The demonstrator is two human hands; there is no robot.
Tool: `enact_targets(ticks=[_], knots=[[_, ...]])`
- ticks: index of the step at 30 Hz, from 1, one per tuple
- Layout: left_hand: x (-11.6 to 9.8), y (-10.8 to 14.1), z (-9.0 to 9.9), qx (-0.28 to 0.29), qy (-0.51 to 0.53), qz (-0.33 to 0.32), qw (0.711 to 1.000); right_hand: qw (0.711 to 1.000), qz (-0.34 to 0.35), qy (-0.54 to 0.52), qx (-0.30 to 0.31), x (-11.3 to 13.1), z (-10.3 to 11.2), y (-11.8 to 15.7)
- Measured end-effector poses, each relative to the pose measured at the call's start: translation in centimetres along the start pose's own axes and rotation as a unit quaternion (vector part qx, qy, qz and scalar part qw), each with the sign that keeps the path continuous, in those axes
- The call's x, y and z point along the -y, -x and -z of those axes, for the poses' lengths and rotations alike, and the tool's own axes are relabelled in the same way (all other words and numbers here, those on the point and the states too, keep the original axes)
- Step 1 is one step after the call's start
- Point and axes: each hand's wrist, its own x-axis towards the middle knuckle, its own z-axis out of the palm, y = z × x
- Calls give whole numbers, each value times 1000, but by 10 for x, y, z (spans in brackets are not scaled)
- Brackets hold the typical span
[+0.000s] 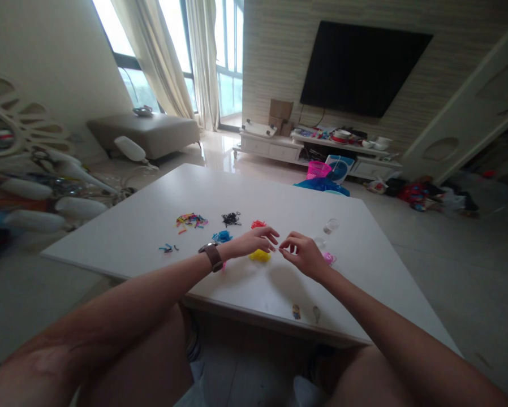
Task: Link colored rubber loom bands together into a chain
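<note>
Beside one red pile (258, 224) and one yellow pile (260, 256), two hands (254, 239) (305, 256) hover: left spread, right's hold unclear.

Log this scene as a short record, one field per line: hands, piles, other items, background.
Left hand: fingers loosely bent, near the yellow pile; watch on the wrist
Right hand: thumb and fingers drawn together, near the left; anything held is too small to tell
Other piles: mixed-color pile, black pile, blue pile, red pile, pink pile partly behind the right hand
Surface: white table
Near edge: two small items, unclear
Background: wall-mounted television, pink basket
</note>
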Motion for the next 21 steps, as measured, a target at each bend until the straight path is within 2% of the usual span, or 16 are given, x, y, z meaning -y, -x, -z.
enact_targets(ticks=[3, 5, 12, 21], knots=[[-3, 0, 4, -41, -194, -101, 975, 1000, -15, 0, -27, -3, 5, -1], [-4, 1, 2, -41, -241, -130, 961, 999, -18, -3, -38, -4, 7, -1], [-5, -2, -10, -63, -245, -146, 956, 999, -20, -7, -44, -4, 9, -1], [-3, -2, -7, -73, -243, -153, 955, 999, -20, -10, -30, -4, 10, 1]])
